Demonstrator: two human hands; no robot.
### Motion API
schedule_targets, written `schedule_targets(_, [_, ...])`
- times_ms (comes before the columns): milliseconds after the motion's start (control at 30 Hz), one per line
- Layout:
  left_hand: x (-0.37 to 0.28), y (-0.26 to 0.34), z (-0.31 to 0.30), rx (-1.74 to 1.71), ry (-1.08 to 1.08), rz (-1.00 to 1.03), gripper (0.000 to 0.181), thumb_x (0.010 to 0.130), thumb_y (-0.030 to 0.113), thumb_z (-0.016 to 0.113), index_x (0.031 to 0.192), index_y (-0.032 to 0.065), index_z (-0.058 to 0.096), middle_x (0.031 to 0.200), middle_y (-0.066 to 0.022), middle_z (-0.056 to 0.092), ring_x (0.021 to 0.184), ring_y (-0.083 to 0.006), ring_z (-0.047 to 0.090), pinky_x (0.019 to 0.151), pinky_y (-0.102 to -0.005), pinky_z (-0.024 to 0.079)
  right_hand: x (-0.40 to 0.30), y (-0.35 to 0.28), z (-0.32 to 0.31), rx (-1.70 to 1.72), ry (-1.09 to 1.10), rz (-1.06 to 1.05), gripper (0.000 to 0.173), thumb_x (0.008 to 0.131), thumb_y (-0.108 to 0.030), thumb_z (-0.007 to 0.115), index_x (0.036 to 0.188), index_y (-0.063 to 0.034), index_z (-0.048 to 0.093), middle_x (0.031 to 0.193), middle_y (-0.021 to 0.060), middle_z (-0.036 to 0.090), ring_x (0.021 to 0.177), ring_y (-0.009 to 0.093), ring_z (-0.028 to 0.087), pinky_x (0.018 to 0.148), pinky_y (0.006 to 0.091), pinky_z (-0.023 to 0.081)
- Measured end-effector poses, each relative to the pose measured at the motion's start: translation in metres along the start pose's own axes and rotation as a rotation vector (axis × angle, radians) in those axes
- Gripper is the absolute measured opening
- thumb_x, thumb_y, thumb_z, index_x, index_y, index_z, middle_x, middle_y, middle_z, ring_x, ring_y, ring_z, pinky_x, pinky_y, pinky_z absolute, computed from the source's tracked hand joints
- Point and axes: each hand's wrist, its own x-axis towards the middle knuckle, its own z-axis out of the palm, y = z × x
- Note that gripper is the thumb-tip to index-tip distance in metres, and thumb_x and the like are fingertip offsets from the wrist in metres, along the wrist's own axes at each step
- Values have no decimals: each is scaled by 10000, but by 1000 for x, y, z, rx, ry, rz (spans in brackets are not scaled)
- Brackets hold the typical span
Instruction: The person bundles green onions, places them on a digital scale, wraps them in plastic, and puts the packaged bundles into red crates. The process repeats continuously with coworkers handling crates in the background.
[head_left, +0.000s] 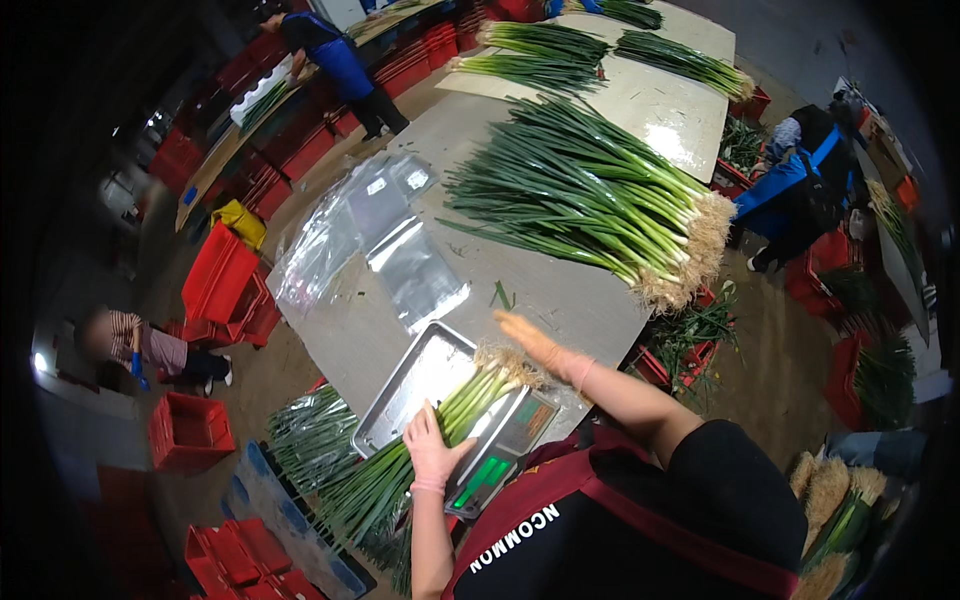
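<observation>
A bunch of green onions (480, 390) with roots lies across the metal tray (390, 397) of a digital scale (491, 469) with a lit green display. My left hand (435, 450), in a pale pink glove, rests on the bunch where the stalks turn to leaves; how far its fingers close is hard to see. My right hand (532, 343), in an orange and pink glove, is beside the roots with its fingers stretched out and nothing in it. Beyond the scale lie clear plastic bags (416, 274), and a large pile of green onions (592, 195) covers part of the metal table (487, 277).
Red crates (191, 431) stand on the floor at left, near a blue pallet (285, 517). Wrapped green onions (311, 431) lie beside the table's near left edge. A crate of leaf scraps (690, 349) is below the right edge. Co-workers stand at left and right.
</observation>
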Motion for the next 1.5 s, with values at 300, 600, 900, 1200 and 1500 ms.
schedule_targets(300, [-29,-11,-25,-7,209,-158,1038,639,463,744,1393,-33,231,1356,-213,349,1249,-371,314,1055,-464,217,44,13,-247,-1580,790,184,1012,655,-305,739,1443,-105,136,1322,133,401,1220,351,372,978,470,324])
schedule_targets(600, [-53,-14,-24,-108,345,-211,808,681,231,740,1345,-10,347,1321,-208,380,1225,-371,350,1029,-451,278,39,5,-236,-1497,489,107,247,680,-102,630,914,-50,572,972,176,576,871,347,596,744,419,492])
schedule_targets(900, [-62,-21,-20,-145,367,-234,769,698,222,731,1337,-2,366,1306,-200,405,1217,-364,365,1025,-449,287,21,47,-200,-1574,269,122,206,726,-68,611,929,-36,607,880,146,629,814,300,646,679,386,528])
schedule_targets(1200, [-82,-32,-9,-147,390,-280,693,703,203,731,1293,4,426,1298,-187,423,1214,-367,374,1019,-452,302,-15,76,-159,-1388,5,218,276,670,-167,618,897,-12,646,960,175,625,876,323,627,750,391,514])
schedule_targets(1500, [-82,-32,-19,-167,405,-338,629,724,213,709,1266,11,461,1279,-177,444,1204,-353,388,1016,-443,306,-5,58,-123,-301,-108,373,382,722,-76,632,1083,28,563,740,76,583,717,181,613,669,305,510])
